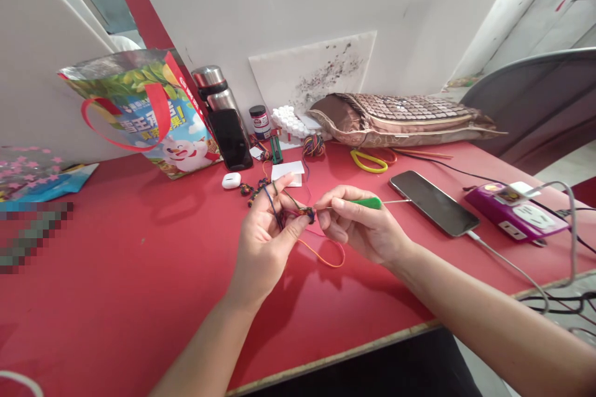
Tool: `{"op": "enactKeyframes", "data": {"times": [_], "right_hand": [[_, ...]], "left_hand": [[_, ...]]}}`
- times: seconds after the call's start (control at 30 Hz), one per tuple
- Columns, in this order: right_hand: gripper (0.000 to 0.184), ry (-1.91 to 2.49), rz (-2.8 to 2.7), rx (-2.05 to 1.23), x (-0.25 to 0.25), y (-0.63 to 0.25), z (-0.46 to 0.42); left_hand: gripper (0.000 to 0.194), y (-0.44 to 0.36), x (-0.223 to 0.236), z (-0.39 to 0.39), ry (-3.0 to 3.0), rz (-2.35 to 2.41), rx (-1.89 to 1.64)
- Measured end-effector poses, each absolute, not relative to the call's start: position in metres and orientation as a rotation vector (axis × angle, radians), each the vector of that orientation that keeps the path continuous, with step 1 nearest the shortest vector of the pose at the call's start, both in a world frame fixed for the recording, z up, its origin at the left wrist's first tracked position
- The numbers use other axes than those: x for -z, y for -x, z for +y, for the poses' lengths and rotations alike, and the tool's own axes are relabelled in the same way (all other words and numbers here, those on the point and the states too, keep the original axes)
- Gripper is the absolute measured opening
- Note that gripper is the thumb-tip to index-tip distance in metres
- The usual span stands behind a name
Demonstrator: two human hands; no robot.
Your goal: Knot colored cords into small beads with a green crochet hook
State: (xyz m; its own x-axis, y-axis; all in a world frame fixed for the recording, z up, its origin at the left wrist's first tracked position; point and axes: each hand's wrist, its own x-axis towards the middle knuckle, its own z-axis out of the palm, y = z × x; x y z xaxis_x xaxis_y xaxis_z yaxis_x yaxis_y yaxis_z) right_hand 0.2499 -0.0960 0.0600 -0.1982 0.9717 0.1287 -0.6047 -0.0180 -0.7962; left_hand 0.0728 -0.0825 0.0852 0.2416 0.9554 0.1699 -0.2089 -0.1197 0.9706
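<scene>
Between thumb and fingers, my left hand (272, 229) pinches a small multicoloured piece of crochet work (306, 216). Dark cord runs around its raised fingers. My right hand (358, 220) grips a crochet hook with a green handle (367, 203), its thin metal shaft reaching to the piece. The hook's tip is too small to make out. An orange cord (333, 265) hangs in a loop below both hands. Behind my left hand lies a dark multicoloured braided strip (255, 193), and a ball of multicoloured cord (313, 146) sits farther back.
On the red table (186, 298) stand a colourful bag (153, 118), a steel flask (214, 87) with a black phone (230, 136) against it, and a small jar (259, 121). A white earbud case (231, 180), yellow-handled scissors (369, 161), another phone (433, 201) and a purple power strip (512, 211) lie around.
</scene>
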Motion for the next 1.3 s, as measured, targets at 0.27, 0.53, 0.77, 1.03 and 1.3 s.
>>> {"op": "enactKeyframes", "data": {"times": [0.27, 0.53, 0.77, 1.03, 1.3], "right_hand": [[0.022, 0.546, -0.872, -1.510, -0.056, -0.244, -0.099], [0.023, 0.620, -1.108, -1.308, -0.054, -0.248, -0.100], [0.034, 0.688, -1.457, -0.985, -0.054, -0.253, -0.105], [0.010, 0.796, -1.937, 0.034, -0.051, -0.254, -0.100], [0.010, 0.818, -1.913, 0.243, -0.048, -0.245, -0.105]], "left_hand": [[0.043, -0.076, -0.084, -0.084, -1.254, 0.826, -1.255], [0.049, -0.074, -0.084, -0.084, -1.191, 0.844, -1.272], [0.058, -0.075, -0.084, -0.083, -1.142, 0.826, -1.267], [0.071, -0.078, -0.086, -0.084, -1.005, 0.843, -1.250], [0.071, -0.086, -0.088, -0.090, -0.944, 0.792, -1.331]]}}
